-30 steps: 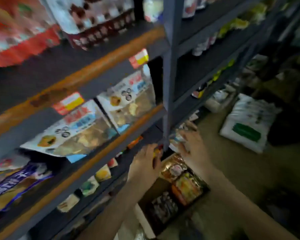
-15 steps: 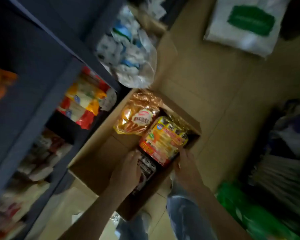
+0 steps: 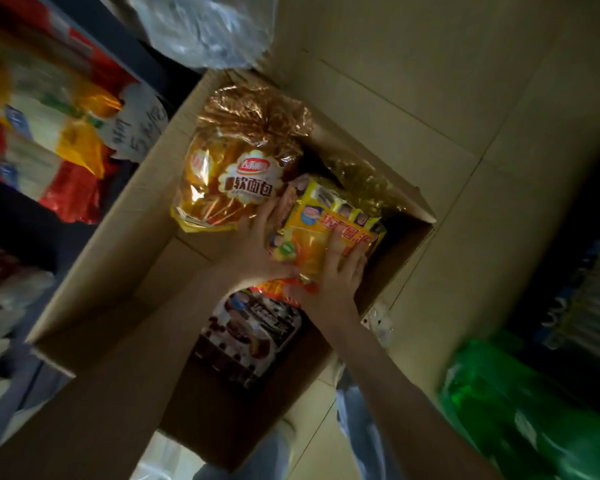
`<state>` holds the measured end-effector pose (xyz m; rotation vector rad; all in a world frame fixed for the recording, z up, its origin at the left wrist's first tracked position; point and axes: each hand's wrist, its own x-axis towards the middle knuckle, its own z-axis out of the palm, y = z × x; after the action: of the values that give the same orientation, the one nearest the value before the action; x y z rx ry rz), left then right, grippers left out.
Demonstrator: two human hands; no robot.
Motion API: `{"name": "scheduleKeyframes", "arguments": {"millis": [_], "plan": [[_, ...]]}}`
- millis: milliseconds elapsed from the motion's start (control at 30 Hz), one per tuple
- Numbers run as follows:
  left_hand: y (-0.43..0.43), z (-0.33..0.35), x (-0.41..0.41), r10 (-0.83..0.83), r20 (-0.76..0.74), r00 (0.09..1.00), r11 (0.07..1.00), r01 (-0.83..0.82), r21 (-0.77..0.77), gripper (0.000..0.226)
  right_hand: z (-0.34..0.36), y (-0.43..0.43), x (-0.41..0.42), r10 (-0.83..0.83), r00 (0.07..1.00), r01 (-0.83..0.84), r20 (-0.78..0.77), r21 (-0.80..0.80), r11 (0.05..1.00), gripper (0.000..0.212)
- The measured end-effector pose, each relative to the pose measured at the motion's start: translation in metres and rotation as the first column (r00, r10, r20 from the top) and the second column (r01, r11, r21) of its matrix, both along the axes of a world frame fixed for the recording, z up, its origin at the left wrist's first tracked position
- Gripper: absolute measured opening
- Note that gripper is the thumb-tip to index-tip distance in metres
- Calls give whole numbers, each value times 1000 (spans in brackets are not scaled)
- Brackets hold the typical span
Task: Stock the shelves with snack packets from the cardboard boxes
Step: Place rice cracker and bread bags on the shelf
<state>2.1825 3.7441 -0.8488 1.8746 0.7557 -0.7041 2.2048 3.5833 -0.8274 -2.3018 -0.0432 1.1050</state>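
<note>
Both hands are clamped on one yellow packet (image 3: pixel 326 233) inside the box (image 3: pixel 125 216). The right hand (image 3: pixel 336 275) has its fingers spread over the packet's lower face with the thumb tucked at the bottom edge. The left hand (image 3: pixel 257 247) cups the packet's nine o'clock edge, its fingers running up between it and the bread bag (image 3: pixel 236 174). The packet is tilted and seems to be partly raised off the stock under it, though it is not out of the box.

At ten o'clock from the grip the orange bread bag leans on the box's far-left wall, touching the left fingers. At six o'clock, just below the wrists, a dark packet (image 3: pixel 250 337) lies flat with an orange-red packet edge showing above it. At one o'clock a gold packet (image 3: pixel 361 181) sits deeper in the box, half in shadow. The near-left part of the box floor shows bare cardboard.

Beyond the box, at nine o'clock, the shelf (image 3: pixel 146 67) already carries red and yellow packets (image 3: pixel 49 140). A clear bag (image 3: pixel 205 29) lies at twelve o'clock, a green bag (image 3: pixel 516 410) at four o'clock, and the tiled floor (image 3: pixel 430 98) at two o'clock.

By my reckoning the stocking is partway through: some shelf space is filled and part of the box is emptied, yet at least four packets remain in it. This one is being picked and has yet to reach a shelf.
</note>
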Motion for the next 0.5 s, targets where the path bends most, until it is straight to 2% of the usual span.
{"name": "scheduleKeyframes", "arguments": {"millis": [133,267,333,433,500], "plan": [[-9,67,-23,77,58,995,995,-74,-62,116,48,-2,0,135,989,-127,-61,119,985,124],[2,191,-45,197,60,979,972,-187,-141,111,144,-6,13,130,987,-118,-97,124,985,133],[9,269,-50,175,106,979,981,-164,-102,107,207,-5,22,97,989,-77,-109,175,982,138],[18,389,-40,137,238,961,989,-122,-79,103,303,-11,33,-22,985,82,-169,360,930,131],[20,471,-31,44,301,953,999,-39,-25,103,373,-14,41,-12,999,29,-43,437,899,123]]}}
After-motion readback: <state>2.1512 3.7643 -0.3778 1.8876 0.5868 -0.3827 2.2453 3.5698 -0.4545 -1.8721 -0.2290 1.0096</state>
